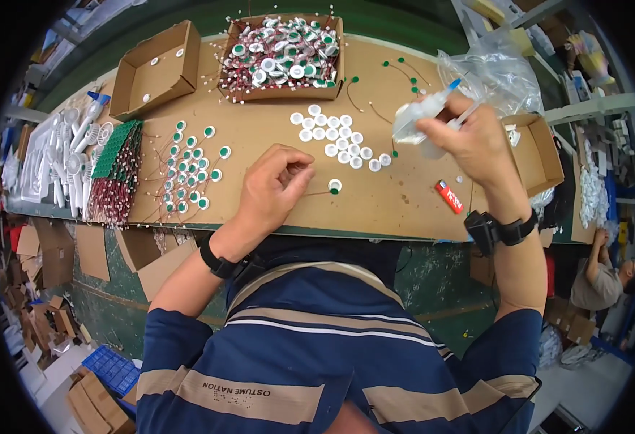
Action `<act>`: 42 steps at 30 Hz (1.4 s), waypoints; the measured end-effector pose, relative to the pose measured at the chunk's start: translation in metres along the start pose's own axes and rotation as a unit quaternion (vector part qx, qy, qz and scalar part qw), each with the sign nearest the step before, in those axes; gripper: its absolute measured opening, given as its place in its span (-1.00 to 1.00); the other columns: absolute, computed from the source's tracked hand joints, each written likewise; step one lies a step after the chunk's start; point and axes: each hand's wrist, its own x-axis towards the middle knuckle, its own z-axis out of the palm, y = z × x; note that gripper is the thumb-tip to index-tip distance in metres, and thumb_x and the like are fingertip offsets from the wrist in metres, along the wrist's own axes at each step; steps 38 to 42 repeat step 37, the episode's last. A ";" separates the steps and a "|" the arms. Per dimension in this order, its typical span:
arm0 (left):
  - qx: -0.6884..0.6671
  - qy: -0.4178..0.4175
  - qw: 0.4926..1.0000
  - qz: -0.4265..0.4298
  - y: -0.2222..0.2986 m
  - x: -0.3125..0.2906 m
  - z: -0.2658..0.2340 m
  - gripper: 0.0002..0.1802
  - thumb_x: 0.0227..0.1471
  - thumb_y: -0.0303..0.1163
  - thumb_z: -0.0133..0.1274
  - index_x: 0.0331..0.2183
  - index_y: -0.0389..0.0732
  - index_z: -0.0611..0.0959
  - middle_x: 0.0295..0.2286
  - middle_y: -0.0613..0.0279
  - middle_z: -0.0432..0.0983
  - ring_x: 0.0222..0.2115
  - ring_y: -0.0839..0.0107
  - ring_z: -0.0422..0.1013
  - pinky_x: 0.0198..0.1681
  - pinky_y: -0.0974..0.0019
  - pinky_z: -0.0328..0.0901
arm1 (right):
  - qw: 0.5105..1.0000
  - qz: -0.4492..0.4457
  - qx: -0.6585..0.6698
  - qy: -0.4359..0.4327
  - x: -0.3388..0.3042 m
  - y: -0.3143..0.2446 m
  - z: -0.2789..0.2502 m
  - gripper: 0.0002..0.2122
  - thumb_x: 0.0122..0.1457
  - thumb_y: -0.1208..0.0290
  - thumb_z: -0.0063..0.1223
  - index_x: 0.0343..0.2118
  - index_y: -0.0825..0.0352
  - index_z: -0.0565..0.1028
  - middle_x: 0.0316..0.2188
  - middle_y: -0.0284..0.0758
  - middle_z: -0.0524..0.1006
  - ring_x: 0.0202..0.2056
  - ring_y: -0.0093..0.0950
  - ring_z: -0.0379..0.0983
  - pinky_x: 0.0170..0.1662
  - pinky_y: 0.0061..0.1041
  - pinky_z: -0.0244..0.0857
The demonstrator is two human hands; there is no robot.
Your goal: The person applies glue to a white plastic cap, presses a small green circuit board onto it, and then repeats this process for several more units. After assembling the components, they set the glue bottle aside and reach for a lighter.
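My right hand [476, 141] is wrapped round a translucent squeeze bottle [420, 114] with a thin nozzle and a blue tip, held above the right part of the table. My left hand [277, 184] is closed, thumb and fingertips together, over the middle of the table; whatever they may hold is hidden. Just right of it lies a white round cap [335, 184], with a small green disc [334, 192] at its lower edge. A thin wire runs from that disc toward my left hand. Beyond stand several loose white caps [331, 134] in a cluster.
A cardboard box [281, 92] heaped with wired caps stands at the back, beside another box [133, 90]. Finished-looking caps with green discs [191, 166] lie left, near a green sheet [118, 155] and white handheld fans [71, 155]. A red lighter [449, 197] lies right, below a plastic bag [491, 65].
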 end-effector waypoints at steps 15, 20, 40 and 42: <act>-0.395 -0.169 0.890 -0.150 0.019 0.040 0.009 -0.49 0.35 -0.50 0.19 0.26 -0.32 0.50 0.12 0.10 0.57 0.07 0.36 0.56 0.17 0.24 0.50 | 0.984 -0.176 -0.013 0.029 -0.005 0.002 0.077 -0.70 0.08 0.53 0.48 -0.09 0.34 0.75 -0.18 -0.33 0.70 -0.29 -0.50 0.57 -0.22 -0.47 0.45; -0.560 -0.222 0.758 -0.249 0.020 0.041 0.001 -0.48 0.44 -0.35 0.15 0.30 -0.29 0.46 0.22 0.07 0.50 0.21 0.25 0.51 0.31 0.12 0.45 | 0.918 -0.372 -0.111 0.079 -0.009 0.007 0.080 -0.60 -0.03 0.54 0.54 -0.06 0.28 0.73 -0.17 -0.33 0.70 -0.28 -0.36 0.59 -0.21 -0.44 0.48; -0.599 -0.245 0.742 -0.175 -0.005 0.052 0.012 -0.53 0.46 -0.33 0.12 0.30 -0.16 0.50 0.32 0.14 0.42 0.28 0.30 0.41 0.33 0.15 0.33 | 0.878 -0.457 -0.134 0.046 0.010 0.029 0.080 -0.58 -0.07 0.51 0.53 -0.07 0.22 0.72 -0.18 -0.30 0.66 -0.34 -0.31 0.61 -0.35 -0.40 0.49; -0.599 -0.245 0.742 -0.175 -0.005 0.052 0.012 -0.53 0.46 -0.33 0.12 0.30 -0.16 0.50 0.32 0.14 0.42 0.28 0.30 0.41 0.33 0.15 0.33 | 0.878 -0.457 -0.134 0.046 0.010 0.029 0.080 -0.58 -0.07 0.51 0.53 -0.07 0.22 0.72 -0.18 -0.30 0.66 -0.34 -0.31 0.61 -0.35 -0.40 0.49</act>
